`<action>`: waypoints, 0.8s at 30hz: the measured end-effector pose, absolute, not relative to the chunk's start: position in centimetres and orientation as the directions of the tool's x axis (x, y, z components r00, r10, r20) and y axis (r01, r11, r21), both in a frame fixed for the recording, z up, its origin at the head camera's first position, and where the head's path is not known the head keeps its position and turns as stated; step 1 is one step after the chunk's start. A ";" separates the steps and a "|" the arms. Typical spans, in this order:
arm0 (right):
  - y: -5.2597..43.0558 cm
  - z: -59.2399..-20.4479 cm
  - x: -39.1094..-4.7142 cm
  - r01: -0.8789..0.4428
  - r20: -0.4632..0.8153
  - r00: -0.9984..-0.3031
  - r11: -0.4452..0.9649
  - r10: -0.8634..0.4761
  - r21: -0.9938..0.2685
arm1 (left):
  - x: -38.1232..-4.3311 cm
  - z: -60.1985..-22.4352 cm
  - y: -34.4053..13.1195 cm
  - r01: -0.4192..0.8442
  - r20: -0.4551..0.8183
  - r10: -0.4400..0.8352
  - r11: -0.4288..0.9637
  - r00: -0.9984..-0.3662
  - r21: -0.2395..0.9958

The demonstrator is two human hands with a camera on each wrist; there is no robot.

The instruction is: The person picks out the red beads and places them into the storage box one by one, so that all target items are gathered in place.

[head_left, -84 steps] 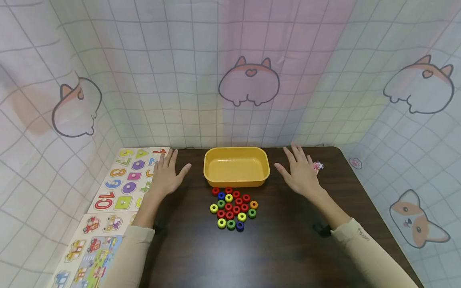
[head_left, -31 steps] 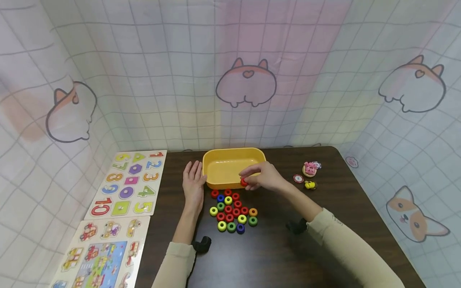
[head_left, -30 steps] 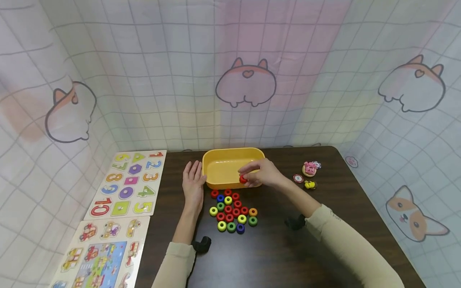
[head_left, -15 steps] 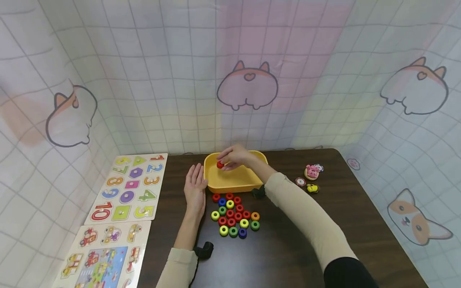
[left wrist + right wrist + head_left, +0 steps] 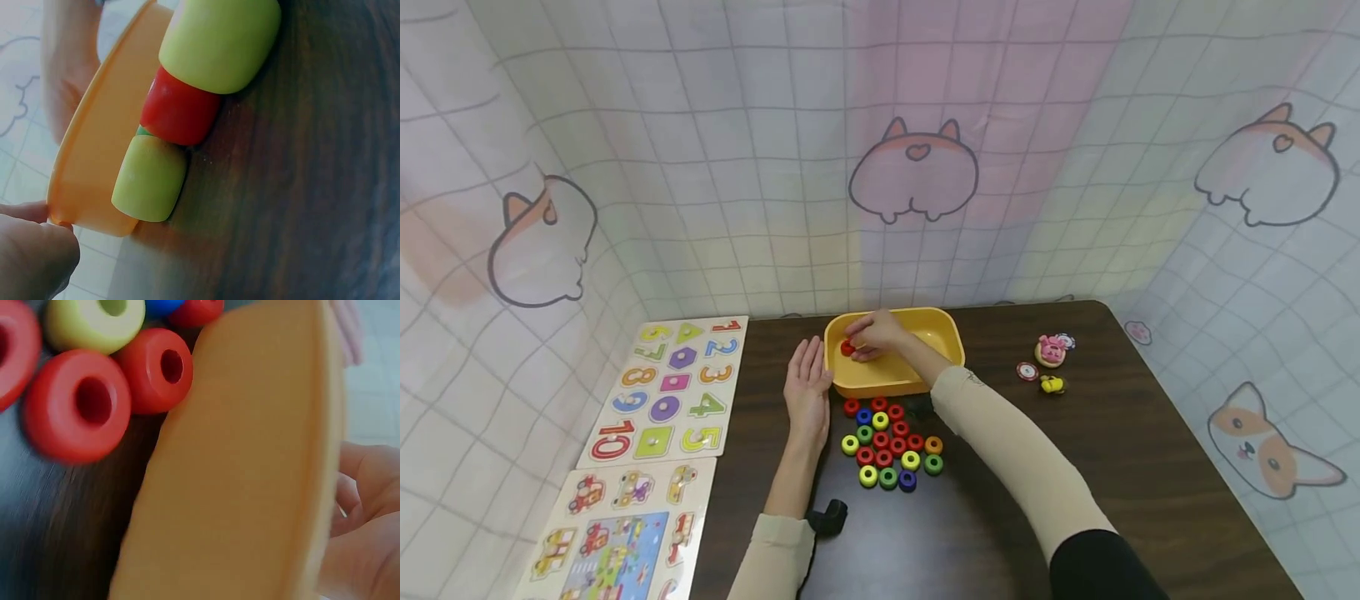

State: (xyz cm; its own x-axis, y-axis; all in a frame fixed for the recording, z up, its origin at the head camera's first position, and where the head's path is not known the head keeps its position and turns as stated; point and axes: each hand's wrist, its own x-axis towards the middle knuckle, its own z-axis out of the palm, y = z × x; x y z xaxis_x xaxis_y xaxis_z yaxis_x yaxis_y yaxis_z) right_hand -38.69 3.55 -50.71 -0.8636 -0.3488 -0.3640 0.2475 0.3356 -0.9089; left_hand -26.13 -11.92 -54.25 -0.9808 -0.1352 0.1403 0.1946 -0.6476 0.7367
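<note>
A yellow tray [image 5: 880,389] stands near the back of the table. My right hand [image 5: 883,330] reaches over its front rim and pinches a red bead [image 5: 847,348] inside, at the left end. At the tray's left side my left hand [image 5: 807,396] lies with fingers straight, its thumb at the rim; the left wrist view shows that hand [image 5: 37,253] right at the tray's edge. In front of the tray lie several ring beads in red, yellow, green, blue and orange, among them a yellow bead [image 5: 149,181] and a red bead [image 5: 78,440]. The tray wall hides my right fingertips in the right wrist view.
Along the left table side lie a number puzzle board [image 5: 662,392] and a vehicle puzzle board [image 5: 617,525]. On the right are a pink figure [image 5: 1050,351], a small yellow toy [image 5: 1052,384] and a round chip [image 5: 1027,372]. A patterned curtain [image 5: 775,167] surrounds the table.
From hovering apart on both sides, my left hand has come to the tray's left side. My right hand has taken a red bead and carried it leftward into the tray, now lower.
</note>
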 end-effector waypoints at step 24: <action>13.9 -50.6 -25.0 -0.130 -0.219 -0.776 0.489 -0.592 -0.862 | -26.1 -54.4 -11.7 0.205 0.128 -0.169 -0.610 -0.977 0.765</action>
